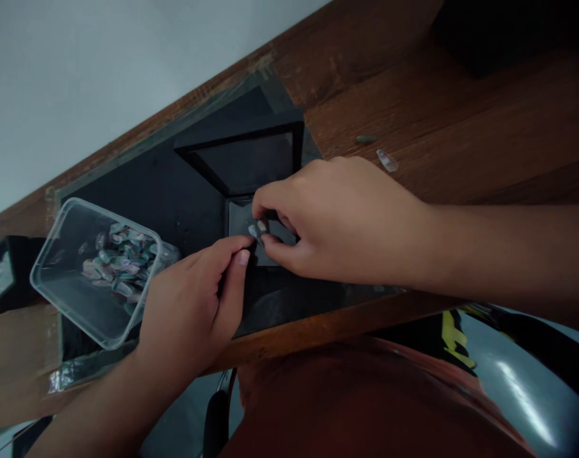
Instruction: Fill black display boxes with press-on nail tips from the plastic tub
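Between the thumb and forefinger of my right hand [337,222] is a small polished stone [259,230], grey with a pale patch. The fingers are curled over an open hinged black case [241,135], whose framed lid stands tilted up at the back. My left hand [194,296] comes in from the lower left, thumb and forefinger closed together at the case's left side, close by the stone. Whether anything sits between those left fingertips is hidden. To the left, a clear plastic tub [70,312] lies tilted, with many similar shiny stones [122,261] inside.
A black mat [141,191] under clear film covers part of the wooden table [484,140]. Two loose stones lie right of it, one clear [388,160] and one dark green [365,139]. A small black box [15,273] stands at far left. The table's front edge runs below my hands.
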A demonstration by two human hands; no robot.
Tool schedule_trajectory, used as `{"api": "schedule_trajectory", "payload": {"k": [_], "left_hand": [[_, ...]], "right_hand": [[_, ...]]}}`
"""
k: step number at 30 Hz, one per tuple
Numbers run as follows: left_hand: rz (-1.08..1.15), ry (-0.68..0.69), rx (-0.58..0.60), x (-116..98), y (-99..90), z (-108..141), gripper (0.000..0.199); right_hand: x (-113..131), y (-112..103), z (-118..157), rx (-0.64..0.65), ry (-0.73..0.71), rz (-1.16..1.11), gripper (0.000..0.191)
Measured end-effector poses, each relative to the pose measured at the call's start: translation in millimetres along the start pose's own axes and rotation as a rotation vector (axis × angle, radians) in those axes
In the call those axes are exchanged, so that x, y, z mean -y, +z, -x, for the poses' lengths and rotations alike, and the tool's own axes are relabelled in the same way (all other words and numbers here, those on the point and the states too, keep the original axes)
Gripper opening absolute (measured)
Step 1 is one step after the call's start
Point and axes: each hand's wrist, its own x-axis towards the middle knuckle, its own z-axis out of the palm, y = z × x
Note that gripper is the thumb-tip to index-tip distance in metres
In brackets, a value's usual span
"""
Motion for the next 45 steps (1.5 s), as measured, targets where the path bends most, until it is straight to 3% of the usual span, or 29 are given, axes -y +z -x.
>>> {"api": "schedule_trajectory", "payload": {"k": [25, 29, 34, 45], "left_hand": [[-0.028, 0.026, 0.055, -1.5, -0.1, 0.7, 0.039], [-0.006, 0.02, 0.037, -2.2, -0.1, 1.1, 0.037], [0.049, 0.017, 0.046, -4.2, -0.8, -0.7, 0.017], [0.048, 0.007, 0.061, -3.1, -0.1, -4.1, 0.025]], "right_hand": [[0.2, -9.6, 0.8, 0.05, -0.003, -0.012, 0.016], [1.5, -11.5, 0.9, 0.051, -0.004, 0.044, 0.016], [3.6, -14.0, 3.4, 0.031, 0.0, 0.089, 0.015], [3.0, -13.5, 4.4, 0.043, -0.029, 0.091, 0.017]]}}
